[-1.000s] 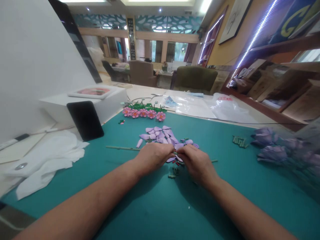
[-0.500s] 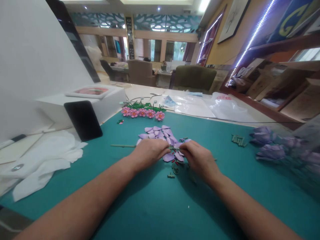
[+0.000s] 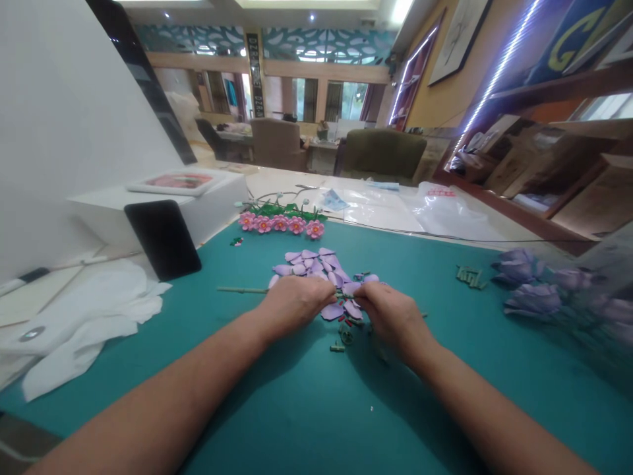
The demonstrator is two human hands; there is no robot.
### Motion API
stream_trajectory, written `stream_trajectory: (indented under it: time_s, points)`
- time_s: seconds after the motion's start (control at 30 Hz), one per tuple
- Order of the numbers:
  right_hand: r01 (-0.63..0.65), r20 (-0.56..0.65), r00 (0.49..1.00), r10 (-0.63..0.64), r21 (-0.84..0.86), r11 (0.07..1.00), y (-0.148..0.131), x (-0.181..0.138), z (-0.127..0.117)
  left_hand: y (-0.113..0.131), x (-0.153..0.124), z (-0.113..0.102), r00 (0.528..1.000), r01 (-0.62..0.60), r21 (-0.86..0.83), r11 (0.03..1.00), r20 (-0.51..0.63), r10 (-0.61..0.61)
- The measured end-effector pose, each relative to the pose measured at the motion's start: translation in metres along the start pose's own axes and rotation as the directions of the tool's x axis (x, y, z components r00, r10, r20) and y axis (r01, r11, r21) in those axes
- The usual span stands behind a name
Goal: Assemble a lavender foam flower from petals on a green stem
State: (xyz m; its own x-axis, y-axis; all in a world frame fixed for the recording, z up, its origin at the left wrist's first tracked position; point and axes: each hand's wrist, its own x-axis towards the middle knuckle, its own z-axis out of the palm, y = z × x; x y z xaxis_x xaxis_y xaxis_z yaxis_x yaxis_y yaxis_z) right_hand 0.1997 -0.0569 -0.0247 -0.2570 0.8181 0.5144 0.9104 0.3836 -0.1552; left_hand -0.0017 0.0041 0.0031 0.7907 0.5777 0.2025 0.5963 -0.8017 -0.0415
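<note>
My left hand point(image 3: 299, 300) is closed around a thin green toy flower stem point(image 3: 242, 289), whose bare end sticks out to the left. Close by on the right, my right hand point(image 3: 390, 313) pinches a green piece in line with the stem; the fingertips hide most of it. Whether the two parts are joined, I cannot tell. Just beyond and between my hands lie loose purple plastic petals point(image 3: 326, 264). Small red pieces point(image 3: 349, 322), a round green piece point(image 3: 347, 337) and a short green connector point(image 3: 337, 348) rest on the teal mat point(image 3: 297, 409) below my fingers.
Pink toy flowers point(image 3: 279, 224) lie at the mat's back edge. Purple flowers point(image 3: 533, 300) and short green pieces point(image 3: 469, 277) are at right. A black phone-like slab point(image 3: 163, 239) leans against a white box point(image 3: 217, 200), near crumpled white wrapping point(image 3: 113, 297). Clear plastic bags point(image 3: 445, 211) lie behind.
Both hands keep their grip in nearly the same place. The whole view has shifted very slightly; nothing on the mat has visibly moved.
</note>
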Motion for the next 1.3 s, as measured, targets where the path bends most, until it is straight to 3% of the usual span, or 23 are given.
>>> stream_trajectory:
  time_s: [0.33,0.6,0.93,1.03,1.2,1.3]
  points:
    - [0.006,-0.013,1.0,-0.006,0.036,0.999,-0.0068,0.0004,-0.0054,-0.0002,-0.0004,0.0012,0.998,-0.033,-0.001,0.999,-0.055,0.033]
    - [-0.019,-0.001,1.0,0.019,0.108,0.994,-0.0075,0.0028,-0.0072,0.0036,0.0003,-0.005,0.999,0.042,-0.036,0.998,0.014,-0.042]
    - [-0.032,0.05,0.998,0.028,0.07,0.997,-0.0082,0.0003,-0.0005,0.0052,-0.0004,0.0005,1.0,-0.01,-0.052,0.999,0.019,0.011]
    - [-0.062,0.041,0.998,0.057,0.155,0.986,-0.0097,0.0022,0.0005,0.0065,-0.0012,-0.0015,0.999,0.006,-0.112,0.994,0.041,-0.002]
    - [-0.213,0.03,0.977,0.212,0.262,0.941,-0.0091,0.0051,-0.0016,0.0024,-0.0008,-0.0022,0.996,0.086,-0.204,0.975,0.049,-0.078]
    - [-0.185,0.061,0.983,0.176,0.219,0.958,-0.0049,0.0056,-0.0036,-0.0013,-0.0002,-0.0024,0.99,0.142,-0.208,0.968,0.052,-0.134]
